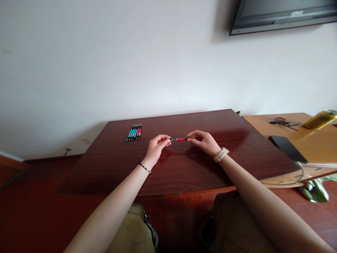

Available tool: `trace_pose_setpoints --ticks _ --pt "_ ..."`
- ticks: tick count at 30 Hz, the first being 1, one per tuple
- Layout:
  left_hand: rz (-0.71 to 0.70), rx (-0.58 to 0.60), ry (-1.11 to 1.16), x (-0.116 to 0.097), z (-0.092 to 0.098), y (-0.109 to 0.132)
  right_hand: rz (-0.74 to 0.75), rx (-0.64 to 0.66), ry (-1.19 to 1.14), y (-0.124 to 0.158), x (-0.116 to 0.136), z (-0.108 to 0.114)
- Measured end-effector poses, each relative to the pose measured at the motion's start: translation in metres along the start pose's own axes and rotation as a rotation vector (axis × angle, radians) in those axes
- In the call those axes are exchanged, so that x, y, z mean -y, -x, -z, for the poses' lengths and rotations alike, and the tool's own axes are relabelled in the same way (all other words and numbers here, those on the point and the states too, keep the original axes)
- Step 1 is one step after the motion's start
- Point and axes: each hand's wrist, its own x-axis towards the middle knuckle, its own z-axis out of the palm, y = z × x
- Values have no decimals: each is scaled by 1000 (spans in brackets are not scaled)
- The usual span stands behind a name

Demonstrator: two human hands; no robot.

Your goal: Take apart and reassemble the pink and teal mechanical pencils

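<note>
A pink and black pen lies level between my two hands, above the dark wooden table. My left hand pinches its black clip end between thumb and fingers. At the other end, my right hand grips the tip side, where something thin shows near the fingers, too small to name. To the left, a row of several pens lies side by side on the table, turquoise ones on the left and pink ones on the right.
On the right, a lighter wooden desk adjoins the table. It carries a black cable, a flat black device and a yellow can. A white wall stands behind, with a television at upper right.
</note>
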Motion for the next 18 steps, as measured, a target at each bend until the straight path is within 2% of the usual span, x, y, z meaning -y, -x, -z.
trace_pose_setpoints --ticks 9,15,18 --pt "-22 30 -33 -3 -1 1 -17 46 178 2 8 3" --pt "-31 33 -63 -3 -2 2 -48 42 110 1 6 1" --pt "-17 25 -60 -3 -3 3 -77 -9 -73 -1 2 -1"
